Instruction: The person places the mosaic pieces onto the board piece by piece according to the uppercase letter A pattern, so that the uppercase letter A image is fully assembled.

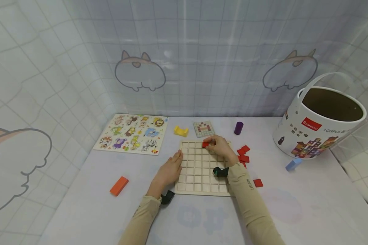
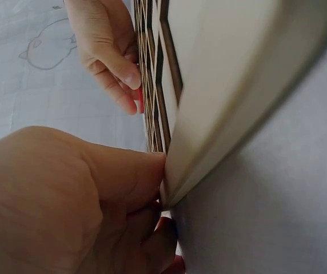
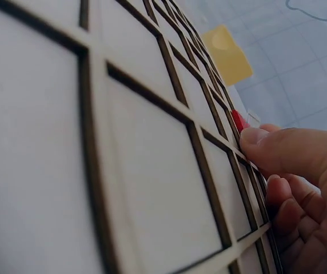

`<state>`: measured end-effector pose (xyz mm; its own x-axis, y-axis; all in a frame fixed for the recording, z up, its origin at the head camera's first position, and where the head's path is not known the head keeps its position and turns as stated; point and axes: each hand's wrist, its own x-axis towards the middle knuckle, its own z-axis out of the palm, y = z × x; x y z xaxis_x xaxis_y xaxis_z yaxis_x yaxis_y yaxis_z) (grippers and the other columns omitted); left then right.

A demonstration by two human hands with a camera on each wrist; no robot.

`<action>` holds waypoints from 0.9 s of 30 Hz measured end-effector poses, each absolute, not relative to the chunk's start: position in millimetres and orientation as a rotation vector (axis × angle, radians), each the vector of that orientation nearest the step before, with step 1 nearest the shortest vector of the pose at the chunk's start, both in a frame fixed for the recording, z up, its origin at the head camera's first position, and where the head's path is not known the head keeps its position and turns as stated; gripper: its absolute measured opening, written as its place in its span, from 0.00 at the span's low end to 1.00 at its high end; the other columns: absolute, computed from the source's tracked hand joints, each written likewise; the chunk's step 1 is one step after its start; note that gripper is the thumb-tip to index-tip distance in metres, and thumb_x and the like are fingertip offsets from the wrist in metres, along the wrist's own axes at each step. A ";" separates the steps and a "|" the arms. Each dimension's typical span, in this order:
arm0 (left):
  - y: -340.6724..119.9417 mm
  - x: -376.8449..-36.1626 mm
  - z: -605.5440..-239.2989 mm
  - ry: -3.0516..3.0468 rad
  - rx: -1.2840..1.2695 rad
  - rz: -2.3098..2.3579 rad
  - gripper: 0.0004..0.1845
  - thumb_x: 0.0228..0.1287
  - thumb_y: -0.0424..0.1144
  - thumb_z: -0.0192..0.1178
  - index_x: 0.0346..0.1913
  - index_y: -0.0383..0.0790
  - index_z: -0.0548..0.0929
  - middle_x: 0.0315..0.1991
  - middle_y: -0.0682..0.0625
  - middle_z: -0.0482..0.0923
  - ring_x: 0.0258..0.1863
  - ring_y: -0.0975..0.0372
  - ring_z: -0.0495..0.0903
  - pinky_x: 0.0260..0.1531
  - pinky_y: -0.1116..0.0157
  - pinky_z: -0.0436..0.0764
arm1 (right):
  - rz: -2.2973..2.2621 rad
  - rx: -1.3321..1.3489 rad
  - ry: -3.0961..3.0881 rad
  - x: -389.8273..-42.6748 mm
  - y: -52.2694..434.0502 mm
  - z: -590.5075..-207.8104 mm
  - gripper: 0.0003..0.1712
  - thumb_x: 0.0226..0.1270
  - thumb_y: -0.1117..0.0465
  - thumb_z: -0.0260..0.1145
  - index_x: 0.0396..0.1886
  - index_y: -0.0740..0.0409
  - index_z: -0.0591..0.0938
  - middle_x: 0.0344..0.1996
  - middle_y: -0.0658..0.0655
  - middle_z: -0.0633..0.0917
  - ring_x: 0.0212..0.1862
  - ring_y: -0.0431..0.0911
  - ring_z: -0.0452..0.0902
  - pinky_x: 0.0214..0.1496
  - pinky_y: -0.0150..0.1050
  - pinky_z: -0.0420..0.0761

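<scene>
A pale wooden grid board (image 1: 194, 171) with square cells lies flat on the table. My left hand (image 1: 169, 169) holds it at the left edge; in the left wrist view the thumb of that hand (image 2: 66, 188) meets the rim, with the other fingers bent beside it. At the board's far row, my right hand (image 1: 219, 146) pinches a red square tile (image 1: 205, 144) between thumb and fingers. The right wrist view shows just a sliver of this tile (image 3: 239, 120) past the thumb. Several loose red tiles (image 1: 243, 159) lie right of the board, and a single red tile (image 1: 258, 183) sits nearer.
Behind the board are a pattern card (image 1: 203, 129), a yellow block (image 1: 181, 131) and a purple cylinder (image 1: 238, 128). An animal puzzle (image 1: 132, 134) lies back left, an orange block (image 1: 119, 186) nearer. At right stand a white bucket (image 1: 319, 126) and a blue block (image 1: 293, 164).
</scene>
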<state>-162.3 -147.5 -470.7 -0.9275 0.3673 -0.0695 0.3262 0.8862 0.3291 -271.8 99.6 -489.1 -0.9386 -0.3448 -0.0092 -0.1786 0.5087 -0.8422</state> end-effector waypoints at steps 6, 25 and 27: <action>-147.3 -161.7 -471.5 2.919 0.533 0.482 0.30 0.74 0.37 0.47 0.73 0.27 0.57 0.76 0.38 0.51 0.75 0.48 0.56 0.75 0.50 0.58 | -1.410 -0.489 2.573 -269.8 99.3 -488.6 0.16 0.63 0.66 0.67 0.51 0.59 0.85 0.49 0.60 0.81 0.38 0.46 0.70 0.39 0.34 0.72; -147.3 -163.3 -473.6 2.915 0.509 0.485 0.30 0.74 0.37 0.47 0.73 0.28 0.56 0.77 0.39 0.50 0.76 0.49 0.54 0.75 0.50 0.57 | -1.462 -0.515 2.485 -264.5 106.0 -483.0 0.21 0.66 0.64 0.65 0.58 0.60 0.80 0.51 0.62 0.82 0.42 0.48 0.75 0.42 0.35 0.76; -147.4 -163.4 -473.5 2.912 0.508 0.482 0.30 0.74 0.37 0.47 0.73 0.28 0.56 0.77 0.39 0.50 0.76 0.49 0.54 0.75 0.50 0.57 | -1.477 -0.500 2.470 -263.0 109.2 -479.6 0.21 0.67 0.62 0.65 0.59 0.60 0.79 0.55 0.63 0.82 0.47 0.51 0.77 0.45 0.36 0.79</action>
